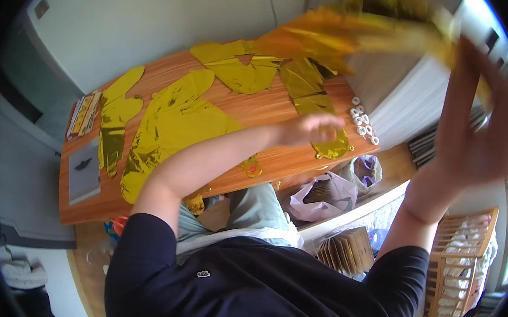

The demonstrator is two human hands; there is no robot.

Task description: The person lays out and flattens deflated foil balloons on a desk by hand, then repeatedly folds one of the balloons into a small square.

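My right hand (474, 132) is raised high at the right, blurred, with its fingertips closed on a gold foil balloon (380, 35). The flat, uninflated balloon stretches leftward in the air over the far right of the table and is smeared by motion. My left hand (312, 129) hovers over the table's right part, its fingers loosely apart and holding nothing. Close to it lies a narrow gold foil balloon (306, 88). More flat gold foil balloons rest on the table: a large one (174, 123), a curved one (239, 69) and a long one (116, 113) at the left.
The wooden table (257, 114) carries small white rings (362, 122) at its right corner. A grey-white sheet (85, 173) and flat packets (85, 114) lie at its left end. Below stand a plastic bag (325, 196) and a stack of cardboard pieces (344, 253). A wooden crib (458, 273) is at the right.
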